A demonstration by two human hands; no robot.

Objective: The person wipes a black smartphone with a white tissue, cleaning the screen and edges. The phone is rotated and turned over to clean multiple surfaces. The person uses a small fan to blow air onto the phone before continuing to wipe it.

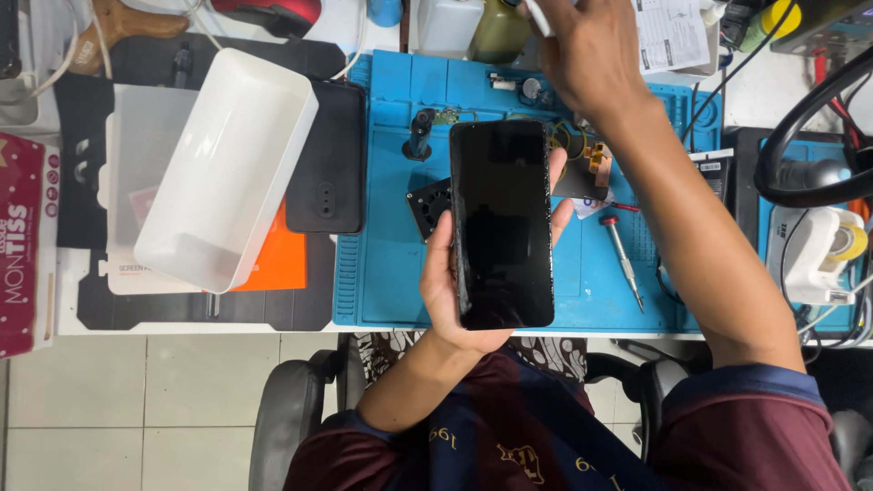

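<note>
Left hand (447, 289): you grip the black phone (501, 223) from its left edge and back, your fingers (561, 215) curling round its right edge, so they are clamped on the phone.
Phone: it is held upright, dark screen facing you, lifted over the blue work mat (391, 264) and covering the mat's middle.
Right hand (582, 50): you reach beyond the top of the phone, toward the back of the counter (182, 314); your fingers pinch a small white object (538, 16), only partly visible.
Screwdriver (624, 259): it lies on the mat just right of the phone, red end toward the back.
Small black fan (429, 205): it sits on the mat, partly hidden behind the phone's left edge.
Black back cover (327, 159): it lies left of the phone, at the mat's left edge.
White tray (227, 168): it rests tilted, further left of the phone, beyond the back cover.
Tissue pack (23, 241): it sits at the far left of the counter, well apart from the phone.
</note>
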